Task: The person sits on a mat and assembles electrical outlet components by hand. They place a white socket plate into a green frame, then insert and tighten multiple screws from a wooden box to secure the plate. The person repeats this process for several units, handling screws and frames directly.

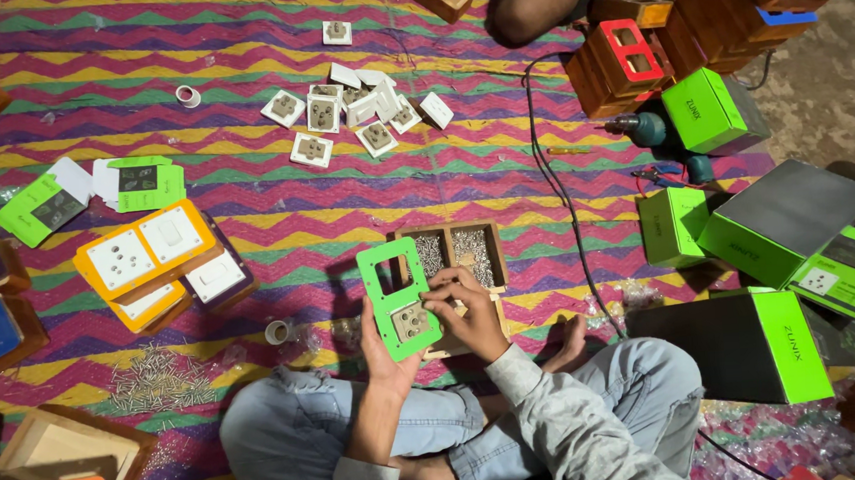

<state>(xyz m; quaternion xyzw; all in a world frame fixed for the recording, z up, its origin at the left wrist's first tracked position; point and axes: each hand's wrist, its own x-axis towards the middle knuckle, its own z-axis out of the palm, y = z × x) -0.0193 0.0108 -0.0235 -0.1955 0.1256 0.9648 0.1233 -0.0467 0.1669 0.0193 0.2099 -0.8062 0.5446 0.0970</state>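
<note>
Right hand [465, 307] fingers pinch a socket module [410, 321] set in the green plate [396, 297], which the left hand [383, 348] grips from below, above a 2-compartment wooden screw tray [461, 253]. Green boxes [738, 238] crowd the right; white sockets [353, 110] lie scattered beyond.

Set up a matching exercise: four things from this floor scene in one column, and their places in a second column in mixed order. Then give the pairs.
Things:
1. green plate
2. wooden tray of screws
3. pile of white sockets
4. orange plate with white switches

Places:
A. on the mat far ahead of the person, near another person's knee
B. held up in the left hand, with the right hand at it
C. on the mat to the person's left
D. on the mat just beyond the hands

Pairs: 1-B, 2-D, 3-A, 4-C
</note>
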